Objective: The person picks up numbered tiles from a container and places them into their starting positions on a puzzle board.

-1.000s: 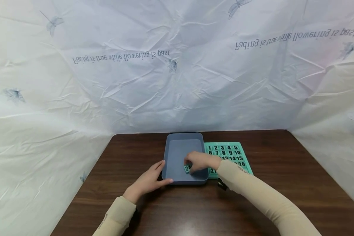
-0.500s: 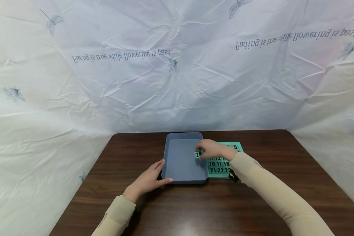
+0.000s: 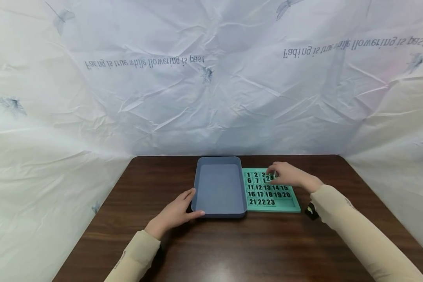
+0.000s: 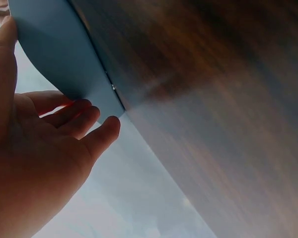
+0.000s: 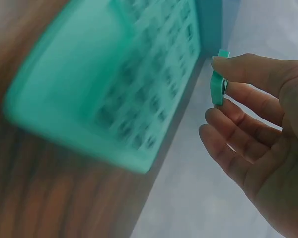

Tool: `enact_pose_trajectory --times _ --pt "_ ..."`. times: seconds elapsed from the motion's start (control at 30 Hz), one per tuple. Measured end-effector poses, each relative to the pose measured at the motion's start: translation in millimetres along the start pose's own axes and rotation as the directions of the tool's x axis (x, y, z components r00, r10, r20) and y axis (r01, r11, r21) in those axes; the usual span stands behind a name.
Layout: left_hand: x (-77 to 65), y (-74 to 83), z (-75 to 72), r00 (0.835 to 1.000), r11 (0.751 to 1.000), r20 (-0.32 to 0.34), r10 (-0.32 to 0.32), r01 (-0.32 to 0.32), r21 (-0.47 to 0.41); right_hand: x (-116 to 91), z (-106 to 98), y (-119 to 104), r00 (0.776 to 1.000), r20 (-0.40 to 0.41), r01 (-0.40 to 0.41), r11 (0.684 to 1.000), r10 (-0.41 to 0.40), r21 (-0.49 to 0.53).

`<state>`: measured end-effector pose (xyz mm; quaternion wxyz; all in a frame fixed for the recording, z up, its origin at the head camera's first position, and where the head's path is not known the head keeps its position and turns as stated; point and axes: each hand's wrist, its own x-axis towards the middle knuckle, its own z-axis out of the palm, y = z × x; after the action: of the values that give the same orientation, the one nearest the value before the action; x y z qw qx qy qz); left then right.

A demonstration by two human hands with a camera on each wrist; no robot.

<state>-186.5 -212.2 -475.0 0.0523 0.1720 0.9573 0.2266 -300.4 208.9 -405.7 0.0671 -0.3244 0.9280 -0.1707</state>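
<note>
My right hand (image 3: 286, 173) is above the upper part of a green number board (image 3: 296, 206). Between thumb and fingers it pinches a green number tile (image 5: 217, 89), held apart from the board; a black 2 shows on it in the head view, the rest is partly covered. Rows of black-numbered tiles fill the board up to 23, with a smooth recess at its lower right. My left hand (image 3: 172, 211) rests against the near left corner of a blue-grey tray (image 3: 219, 215), fingers along its side and thumb at the front edge.
The tray and board stand side by side at the back of a dark brown wooden table (image 3: 211, 246). Behind and at both sides hangs a white plastic sheet (image 3: 183, 105) with printed lettering.
My right hand has lifted the number tile out of the tray and carried it right, over the board. My left hand has stayed at the tray's corner.
</note>
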Motion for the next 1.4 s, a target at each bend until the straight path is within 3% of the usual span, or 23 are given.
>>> enact_pose_trajectory --times 0.23,0.53,0.83,1.4 --pt "-0.5 0.3 -2.0 1.000 1.000 -0.003 0.003 -0.003 0.015 -31 4 26 0.998 0.016 -0.056 0.998 0.055 0.019" --pt "0.1 1.1 -0.4 1.000 1.000 0.001 0.007 -0.007 0.004 -60 21 33 0.997 0.038 -0.071 0.994 0.068 0.087" --pt "0.7 1.0 0.5 1.000 1.000 -0.004 0.000 0.000 0.004 -70 34 34 0.995 0.057 -0.084 0.985 0.076 0.154" --pt "1.9 1.0 1.0 1.000 1.000 0.000 0.002 -0.002 0.004 -78 34 32 0.996 0.043 -0.087 0.980 0.080 0.178"
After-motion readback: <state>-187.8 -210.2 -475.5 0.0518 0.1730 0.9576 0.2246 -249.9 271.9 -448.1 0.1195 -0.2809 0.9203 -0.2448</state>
